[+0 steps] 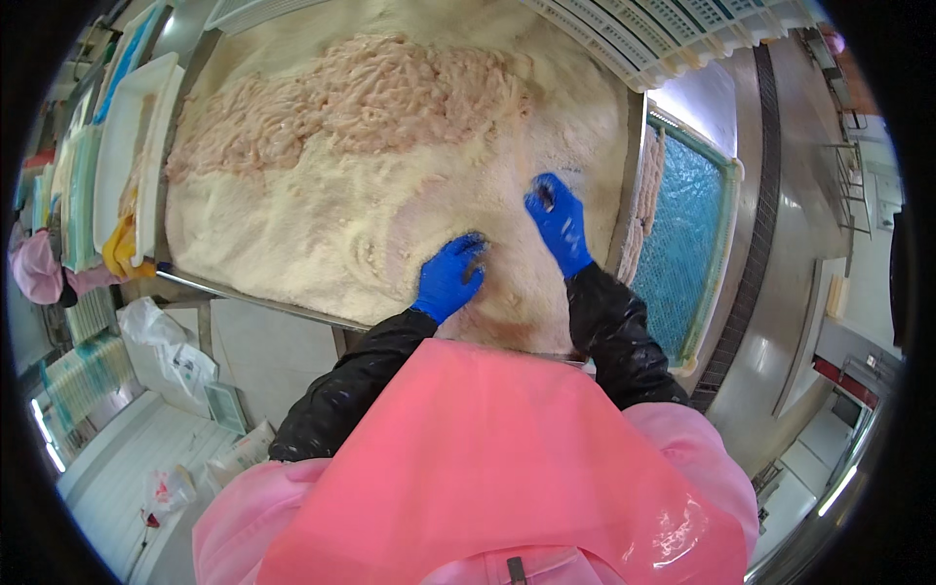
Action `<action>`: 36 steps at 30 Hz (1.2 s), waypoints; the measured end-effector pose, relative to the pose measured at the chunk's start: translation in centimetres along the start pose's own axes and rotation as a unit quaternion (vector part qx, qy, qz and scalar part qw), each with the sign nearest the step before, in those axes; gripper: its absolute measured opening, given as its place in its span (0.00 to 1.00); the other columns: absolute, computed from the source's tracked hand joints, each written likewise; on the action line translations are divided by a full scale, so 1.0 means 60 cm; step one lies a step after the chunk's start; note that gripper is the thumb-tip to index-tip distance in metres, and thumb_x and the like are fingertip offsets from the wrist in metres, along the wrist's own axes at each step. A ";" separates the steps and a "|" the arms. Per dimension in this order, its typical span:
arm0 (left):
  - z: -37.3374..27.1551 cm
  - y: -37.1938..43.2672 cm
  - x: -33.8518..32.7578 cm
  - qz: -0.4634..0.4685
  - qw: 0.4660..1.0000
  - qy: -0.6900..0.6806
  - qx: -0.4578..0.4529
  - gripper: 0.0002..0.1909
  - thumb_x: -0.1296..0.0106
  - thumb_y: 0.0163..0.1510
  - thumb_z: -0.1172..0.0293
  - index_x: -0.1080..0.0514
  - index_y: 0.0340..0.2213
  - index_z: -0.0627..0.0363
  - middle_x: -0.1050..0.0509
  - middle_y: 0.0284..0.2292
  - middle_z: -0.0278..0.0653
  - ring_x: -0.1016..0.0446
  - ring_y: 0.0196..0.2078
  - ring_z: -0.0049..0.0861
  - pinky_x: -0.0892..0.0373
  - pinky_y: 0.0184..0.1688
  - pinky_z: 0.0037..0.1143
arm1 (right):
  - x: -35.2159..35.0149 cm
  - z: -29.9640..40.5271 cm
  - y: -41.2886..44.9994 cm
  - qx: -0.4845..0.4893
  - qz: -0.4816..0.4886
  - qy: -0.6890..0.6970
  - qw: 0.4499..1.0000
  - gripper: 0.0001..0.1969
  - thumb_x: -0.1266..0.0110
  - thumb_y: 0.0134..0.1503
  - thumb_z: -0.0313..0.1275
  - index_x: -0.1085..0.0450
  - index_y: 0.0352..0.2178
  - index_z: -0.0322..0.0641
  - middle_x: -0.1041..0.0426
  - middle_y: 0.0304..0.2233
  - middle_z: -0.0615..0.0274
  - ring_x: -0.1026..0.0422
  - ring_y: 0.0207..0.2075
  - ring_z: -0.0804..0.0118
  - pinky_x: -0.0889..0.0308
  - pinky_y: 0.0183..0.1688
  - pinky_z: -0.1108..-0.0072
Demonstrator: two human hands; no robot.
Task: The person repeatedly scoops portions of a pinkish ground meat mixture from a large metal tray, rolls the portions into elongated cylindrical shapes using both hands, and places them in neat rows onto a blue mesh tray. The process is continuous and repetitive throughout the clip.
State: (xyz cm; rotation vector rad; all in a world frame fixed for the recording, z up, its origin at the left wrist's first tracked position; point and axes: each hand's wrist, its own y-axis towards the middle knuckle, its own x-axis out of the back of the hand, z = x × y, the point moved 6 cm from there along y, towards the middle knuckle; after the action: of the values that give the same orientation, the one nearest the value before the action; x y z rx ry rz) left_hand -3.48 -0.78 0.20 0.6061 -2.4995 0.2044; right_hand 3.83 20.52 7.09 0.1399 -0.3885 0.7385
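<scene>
A wide metal-edged table [267,295] holds a thick spread of pale breadcrumb-like coating [292,241]. Across its far part lies a long heap of raw, pinkish meat strips [395,95]. My left hand [447,278], in a blue glove, rests low over the coating near the front edge, with thumb and fingers apart and crumbs on the fingertips. To the right, my right hand [561,223], also blue-gloved, is over the coating with its fingers curled. Whether anything small lies inside its curl is hidden.
At the right, a tray with a blue mesh base [684,212] carries a row of coated strips [647,190]. White slotted plastic trays [643,33] jut over the far right corner. On the left stand a white tub [124,161] and another person's yellow-gloved hand [123,247].
</scene>
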 end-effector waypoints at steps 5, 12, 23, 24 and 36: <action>0.007 0.001 -0.008 0.007 0.999 -0.028 0.024 0.20 0.46 0.52 0.67 0.26 0.48 0.53 0.28 0.52 0.43 0.29 0.53 0.41 0.32 0.55 0.32 | -0.013 -0.033 -0.157 0.045 0.035 -0.184 0.981 0.12 0.41 0.51 0.30 0.29 0.38 0.40 0.28 0.29 0.54 0.28 0.32 0.56 0.32 0.36 0.70; 0.006 0.042 0.012 -0.064 0.996 0.047 -0.048 0.18 0.48 0.53 0.72 0.26 0.47 0.54 0.28 0.50 0.47 0.32 0.54 0.45 0.36 0.57 0.36 | 0.011 -0.001 -0.257 0.057 0.174 -0.278 0.943 0.18 0.43 0.55 0.37 0.30 0.45 0.42 0.28 0.37 0.52 0.30 0.40 0.50 0.36 0.43 0.67; 0.048 0.150 -0.141 -0.129 0.719 -0.622 0.281 0.20 0.56 0.64 0.67 0.34 0.55 0.62 0.32 0.53 0.37 0.34 0.54 0.30 0.39 0.58 0.29 | -0.059 -0.116 -0.104 -0.002 -0.023 -0.021 1.000 0.28 0.53 0.63 0.34 0.45 0.63 0.37 0.43 0.63 0.45 0.45 0.65 0.47 0.51 0.66 0.64; 0.065 0.130 -0.156 -0.144 0.636 -0.685 0.325 0.20 0.58 0.66 0.65 0.35 0.55 0.62 0.32 0.53 0.36 0.34 0.54 0.28 0.38 0.58 0.28 | -0.066 -0.103 -0.100 0.016 0.005 -0.093 0.996 0.29 0.54 0.63 0.36 0.46 0.63 0.38 0.45 0.64 0.45 0.47 0.65 0.45 0.53 0.66 0.62; -0.055 0.012 -0.166 0.054 0.528 -0.782 0.327 0.26 0.63 0.66 0.47 0.33 0.54 0.52 0.27 0.49 0.40 0.30 0.51 0.32 0.34 0.57 0.31 | -0.071 -0.076 -0.195 -0.010 0.011 -0.176 0.984 0.29 0.58 0.65 0.42 0.47 0.65 0.45 0.46 0.66 0.50 0.49 0.67 0.49 0.61 0.66 0.52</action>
State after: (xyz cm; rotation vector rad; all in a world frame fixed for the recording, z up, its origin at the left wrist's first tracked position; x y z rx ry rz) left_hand 5.16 4.50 -2.54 1.3332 -4.2392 1.1132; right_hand 10.27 10.48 1.34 0.2486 -0.7349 0.7329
